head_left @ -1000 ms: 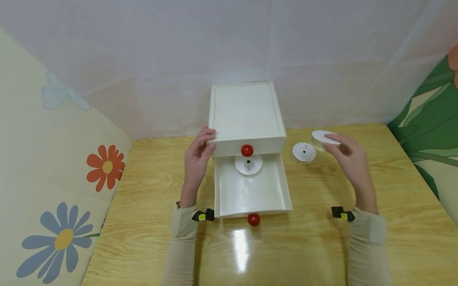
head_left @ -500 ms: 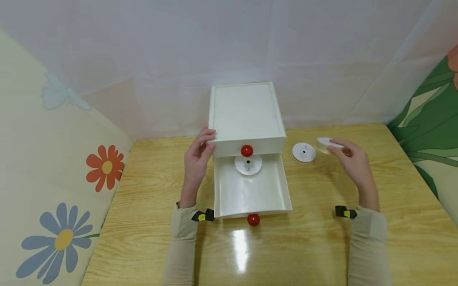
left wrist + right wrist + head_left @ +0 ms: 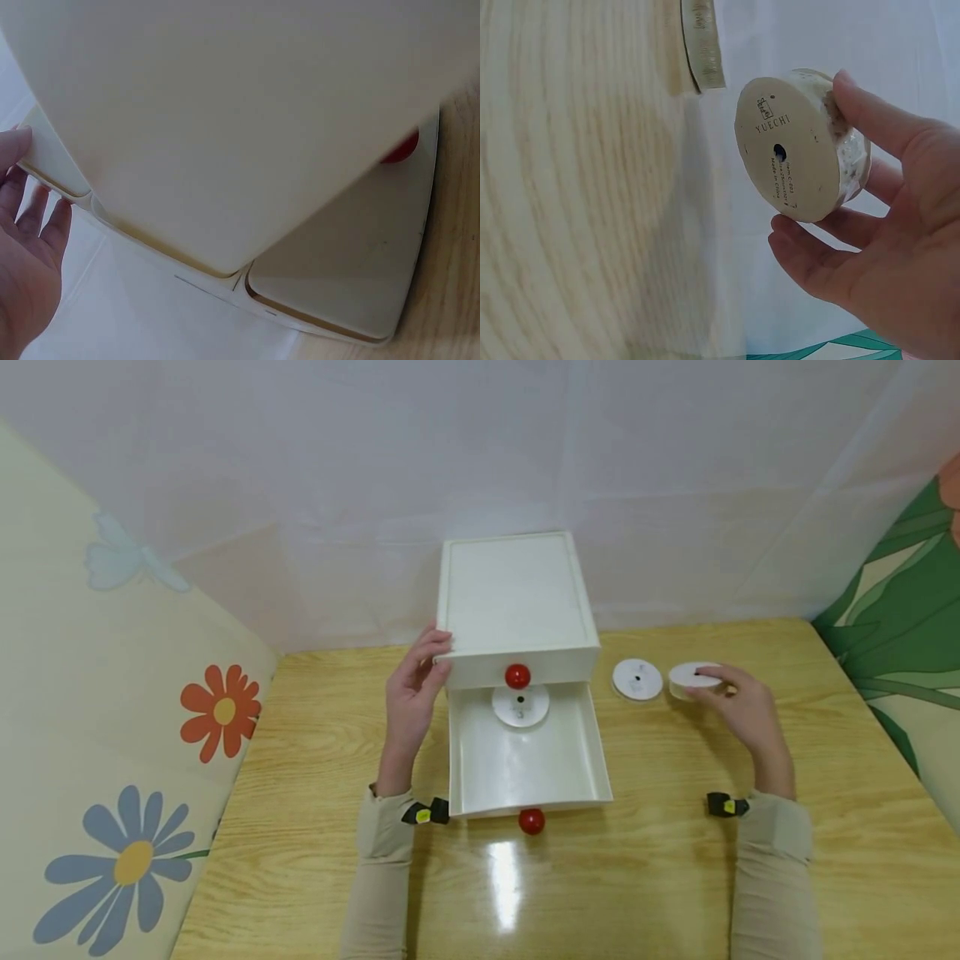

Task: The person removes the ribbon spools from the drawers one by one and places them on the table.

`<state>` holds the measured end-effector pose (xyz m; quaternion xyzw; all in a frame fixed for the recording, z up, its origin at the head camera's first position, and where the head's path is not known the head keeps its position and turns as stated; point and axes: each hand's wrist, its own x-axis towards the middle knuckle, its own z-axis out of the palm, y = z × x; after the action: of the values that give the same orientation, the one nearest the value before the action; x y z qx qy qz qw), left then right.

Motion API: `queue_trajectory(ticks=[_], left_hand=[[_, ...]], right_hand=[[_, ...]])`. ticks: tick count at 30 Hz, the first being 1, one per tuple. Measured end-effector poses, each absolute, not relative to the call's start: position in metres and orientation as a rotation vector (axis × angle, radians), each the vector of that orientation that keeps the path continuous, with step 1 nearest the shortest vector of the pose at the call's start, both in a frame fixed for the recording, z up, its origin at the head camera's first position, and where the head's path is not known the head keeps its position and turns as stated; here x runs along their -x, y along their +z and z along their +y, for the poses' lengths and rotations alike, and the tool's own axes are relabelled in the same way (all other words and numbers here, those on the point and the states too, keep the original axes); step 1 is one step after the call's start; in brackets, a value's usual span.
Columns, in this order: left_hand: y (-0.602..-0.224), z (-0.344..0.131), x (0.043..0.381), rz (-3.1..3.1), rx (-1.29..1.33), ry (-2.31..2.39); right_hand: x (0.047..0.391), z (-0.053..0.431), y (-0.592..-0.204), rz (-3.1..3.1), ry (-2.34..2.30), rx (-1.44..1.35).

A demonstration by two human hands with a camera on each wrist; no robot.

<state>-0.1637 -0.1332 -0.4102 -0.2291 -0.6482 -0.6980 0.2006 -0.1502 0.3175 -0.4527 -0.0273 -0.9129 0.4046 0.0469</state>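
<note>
My right hand (image 3: pixel 750 714) was nearest the white spool (image 3: pixel 684 678), pinching it by its rim from the right, thumb on the near side. The spool was a flat disc, wider than thick, its axle tilted a little off upright; in the right wrist view it seemed clear of the tabletop (image 3: pixel 652 860). I judged that its sideways place mattered most: it lay right of the open lower drawer (image 3: pixel 528 768), with a 2nd spool (image 3: pixel 637 680) lying flat between it and the drawer unit (image 3: pixel 517 589), just beside the held spool.

My left hand (image 3: pixel 411 697) was well apart from the right, across the unit, clasping its front left corner at the upper drawer (image 3: pixel 480 669). From there the held spool lay far to the right. A 3rd spool (image 3: pixel 521 710) lay flat inside the lower drawer, toward the back, below the upper red knob (image 3: pixel 517 677).
</note>
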Motion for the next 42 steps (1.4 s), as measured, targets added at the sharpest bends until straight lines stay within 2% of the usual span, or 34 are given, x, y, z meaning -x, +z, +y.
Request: queue_trajectory(ticks=[22, 37, 42], left_hand=[[-0.412, -0.133, 0.164, -1.818, 0.638, -1.936], [-0.412, -0.133, 0.164, -1.809, 0.634, -1.961], [-0.411, -0.132, 0.164, -1.801, 0.643, -1.959]], right_hand=[[0.157, 0.32, -0.468, -2.883, 1.219, 0.203], [0.16, 0.319, -0.473, -2.954, 1.158, 0.093], [0.16, 0.318, -0.471, -3.01, 1.11, -0.022]])
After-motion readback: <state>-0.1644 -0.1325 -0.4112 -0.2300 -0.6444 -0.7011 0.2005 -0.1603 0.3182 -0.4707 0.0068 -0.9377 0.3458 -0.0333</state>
